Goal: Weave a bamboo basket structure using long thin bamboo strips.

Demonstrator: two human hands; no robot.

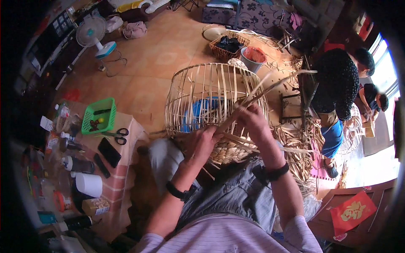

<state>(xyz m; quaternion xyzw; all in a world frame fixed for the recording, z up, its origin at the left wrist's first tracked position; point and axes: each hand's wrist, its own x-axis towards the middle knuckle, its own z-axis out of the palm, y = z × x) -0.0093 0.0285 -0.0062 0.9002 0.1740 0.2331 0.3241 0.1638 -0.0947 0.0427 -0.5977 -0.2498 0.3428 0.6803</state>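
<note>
Between my hands runs a long, dry, tan plant strip (229,122), slanting up to the right past an open-ribbed basket frame (201,76). My left hand (204,142) is closed on its lower end. Higher up, my right hand (254,119) pinches the same strip, and its loose ends stick out beyond the fingers. The round frame of pale slats stands in front of my knees. Thick woven plaiting (230,150) covers its near lower side, just below my hands. Through the slats shows a blue object (197,114), partly hidden.
At left, a table (122,156) holds a green plastic basket (99,116), scissors (120,135), a black phone (109,152) and several bottles. Loose dried strips (295,145) pile at right. Beyond stand a bin (253,57), a wicker basket (223,50) and a fan (97,40). People (337,80) are at right.
</note>
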